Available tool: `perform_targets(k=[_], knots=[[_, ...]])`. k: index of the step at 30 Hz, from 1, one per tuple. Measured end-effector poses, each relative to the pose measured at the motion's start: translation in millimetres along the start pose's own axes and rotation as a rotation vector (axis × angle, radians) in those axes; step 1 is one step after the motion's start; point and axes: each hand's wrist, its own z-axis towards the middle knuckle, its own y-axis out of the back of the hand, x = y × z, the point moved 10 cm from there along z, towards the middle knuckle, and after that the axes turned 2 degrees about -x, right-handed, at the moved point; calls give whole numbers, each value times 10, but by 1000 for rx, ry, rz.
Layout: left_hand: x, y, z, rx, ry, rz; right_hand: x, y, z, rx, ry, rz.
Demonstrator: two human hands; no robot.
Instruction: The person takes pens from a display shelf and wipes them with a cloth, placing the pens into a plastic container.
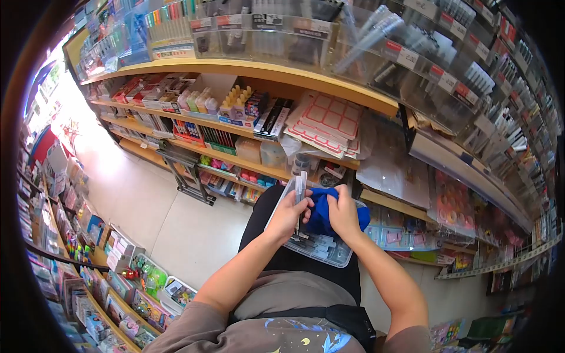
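Observation:
Pens or similar slim items with clear parts (301, 191) stand upright in my left hand (289, 216), whose fingers are closed round them. My right hand (344, 213) grips a bunched blue cloth (321, 213), which hangs between my hands and spreads out to the right of my right hand. Both hands are above a clear plastic box (338, 256) resting on my lap. More slim packaged items (316, 245) lie inside the box, partly hidden by the cloth and my left hand.
Shelves of stationery (253, 125) rise in front, with clear pen bins (259, 35) above. A black metal stand (187, 174) is on the floor at the left front. Racks of goods (94, 294) line the left, and hanging packets (453, 200) are at the right.

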Motion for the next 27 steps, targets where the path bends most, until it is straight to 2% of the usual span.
perform_targets(k=[2,5,9,11,14,16,18,20,23,26,27], knots=[[37,-82,-32,35,43,48,-40,75,-31,-50,-2,203],[32,-135,-82,70,55,51,-179,-170,-157,151,-401,919],[-12,-139,-64,93,52,83,-120,-249,-205,202,-420,1175],[1,-175,-71,149,38,99,-144,-253,-220,188,-420,1155],[-15,-209,-118,90,15,210,-267,-229,-243,123,-378,1124],[57,-258,-131,141,46,267,-310,-142,-217,20,-339,1125],[87,-346,-164,209,92,335,-295,-115,-186,19,-343,1164],[63,-412,-164,227,62,371,-249,-106,-167,34,-370,1198],[134,-390,-153,221,37,502,-236,-74,-122,43,-328,1079],[82,-440,-172,295,-123,738,-215,-84,-139,65,-424,1158],[94,-430,-172,281,-123,729,-223,-96,-139,79,-426,1145]])
